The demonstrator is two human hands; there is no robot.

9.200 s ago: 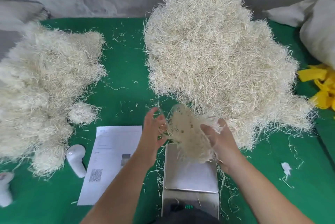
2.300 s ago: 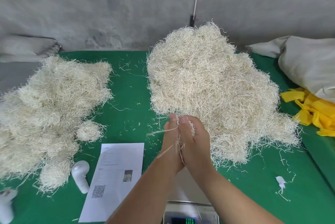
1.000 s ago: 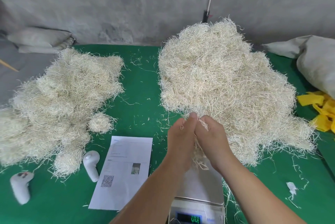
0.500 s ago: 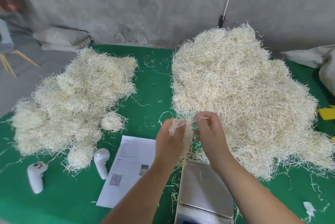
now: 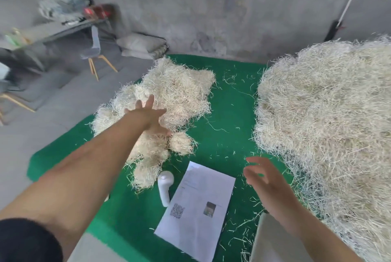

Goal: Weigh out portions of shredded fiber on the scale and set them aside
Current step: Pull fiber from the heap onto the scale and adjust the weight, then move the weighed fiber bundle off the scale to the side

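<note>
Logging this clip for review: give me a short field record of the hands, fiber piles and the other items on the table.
left hand: fingers spread, over the smaller fiber pile
right hand: open, holding nothing, above the green table
large fiber pile: right side of table
scale: bottom edge, pan bare where visible
paper sheet: flat, QR code showing
white handheld device: beside the sheet

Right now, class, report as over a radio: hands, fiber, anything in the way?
Left hand open over weighed fiber pile. Right hand open, empty, above table. Bulk fiber heap at right. Nothing blocking.
</note>
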